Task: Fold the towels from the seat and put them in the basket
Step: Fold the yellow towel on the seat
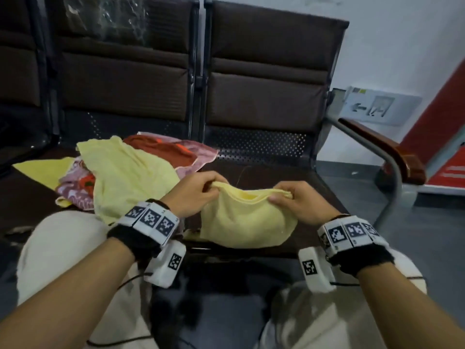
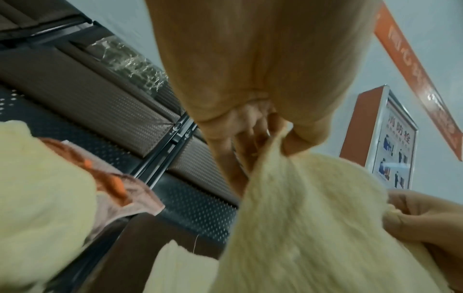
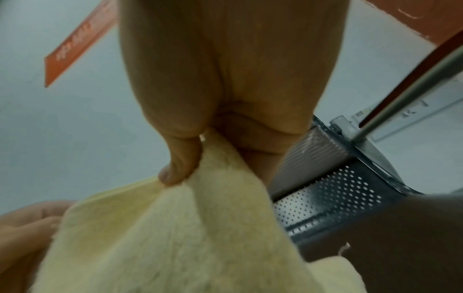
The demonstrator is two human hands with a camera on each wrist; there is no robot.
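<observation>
Both hands (image 1: 198, 192) (pinching) yellow towel (image 1: 247, 222)

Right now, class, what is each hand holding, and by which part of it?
Both hands hold one yellow towel by its top edge: the left hand pinches the left corner, the right hand the right corner. The rest sags between them.
</observation>
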